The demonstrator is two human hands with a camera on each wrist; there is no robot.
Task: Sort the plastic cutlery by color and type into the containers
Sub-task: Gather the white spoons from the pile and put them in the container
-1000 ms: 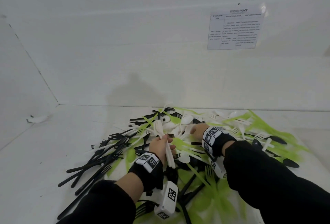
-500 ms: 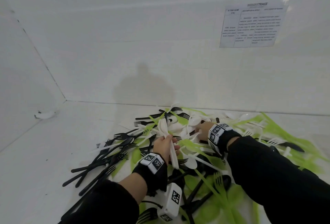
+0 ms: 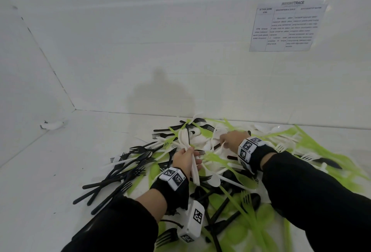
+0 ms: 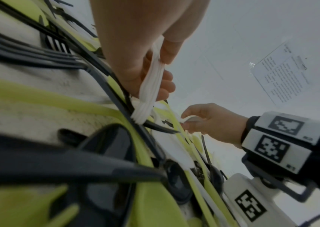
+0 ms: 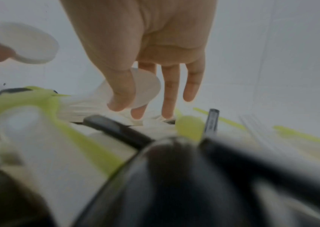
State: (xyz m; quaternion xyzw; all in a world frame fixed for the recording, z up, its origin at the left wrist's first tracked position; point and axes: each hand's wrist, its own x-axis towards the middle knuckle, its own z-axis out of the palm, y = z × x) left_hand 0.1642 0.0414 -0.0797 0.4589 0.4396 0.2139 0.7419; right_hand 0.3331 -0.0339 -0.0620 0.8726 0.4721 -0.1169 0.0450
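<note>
Three colours in pile (image 3: 220,171) (black, white, lime), lower centre. Left hand (image 3: 185,161) grips white spoon bundle (image 3: 187,147); right hand (image 3: 232,138) pinches one white spoon (image 5: 145,89). Sheet (image 3: 285,26) upper right reads "INSIGHTTRACE".

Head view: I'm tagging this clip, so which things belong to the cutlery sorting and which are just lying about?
Part of the job:
- bundle of white spoons, gripped by the left hand
- white spoon, pinched by the right hand
- mixed pile of black, green and white cutlery

Just lying about:
- printed sheet on the wall
- white scrap by the corner

No containers show.
</note>
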